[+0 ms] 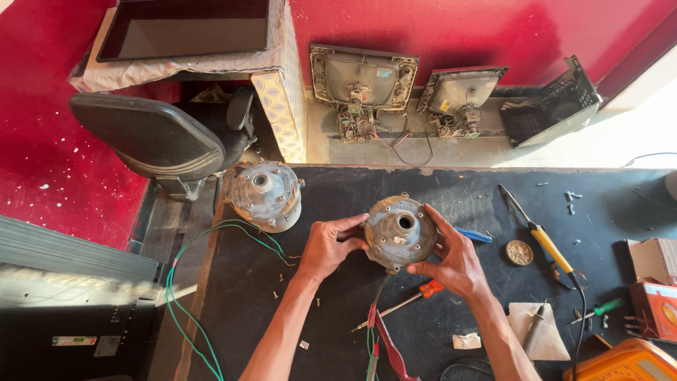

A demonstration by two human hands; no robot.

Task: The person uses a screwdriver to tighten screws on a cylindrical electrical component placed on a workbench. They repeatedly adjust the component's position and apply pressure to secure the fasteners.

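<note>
A round grey metal motor housing with a centre hole is held above the black workbench, gripped from both sides. My left hand grips its left edge with the fingers curled on the rim. My right hand clasps its right and lower edge. A second, similar dusty motor housing rests at the bench's far left corner. Green wires run from it over the bench edge. An orange-handled screwdriver lies just below the held housing, and red and green leads hang under it.
A yellow-handled soldering iron, a small round brass part, loose screws, a green screwdriver, an orange meter and boxes lie on the right. A black chair stands left; old television tubes lean on the red wall.
</note>
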